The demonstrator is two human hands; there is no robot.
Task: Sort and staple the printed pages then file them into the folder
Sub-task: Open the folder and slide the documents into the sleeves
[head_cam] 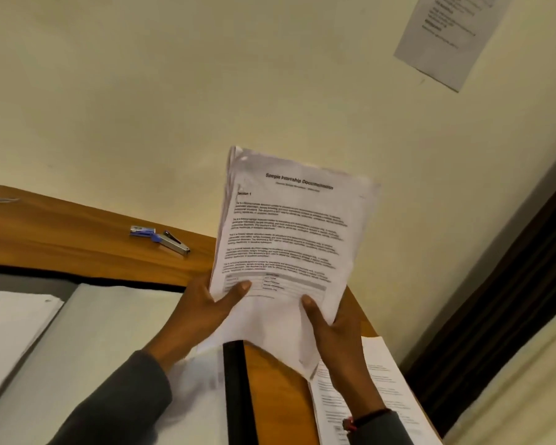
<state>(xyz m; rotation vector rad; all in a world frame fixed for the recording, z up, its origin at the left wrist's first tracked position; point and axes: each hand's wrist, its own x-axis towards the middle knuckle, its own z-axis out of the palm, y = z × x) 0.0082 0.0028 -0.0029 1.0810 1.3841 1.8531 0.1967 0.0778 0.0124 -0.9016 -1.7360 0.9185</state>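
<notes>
Both hands, left (203, 311) and right (331, 329), hold a stack of printed pages (286, 239) upright (stapler (170, 241) on desk behind).

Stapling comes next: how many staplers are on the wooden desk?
1. The silver metal stapler with a blue end lies on the brown wooden desk, beside a small blue box, left of the held white printed pages. Others may be hidden behind them.

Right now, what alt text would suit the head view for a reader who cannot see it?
The left hand and right hand hold a stack of printed pages upright by its bottom edge above a wooden desk. A stapler lies on the desk to the left; a sheet hangs on the wall.
</notes>
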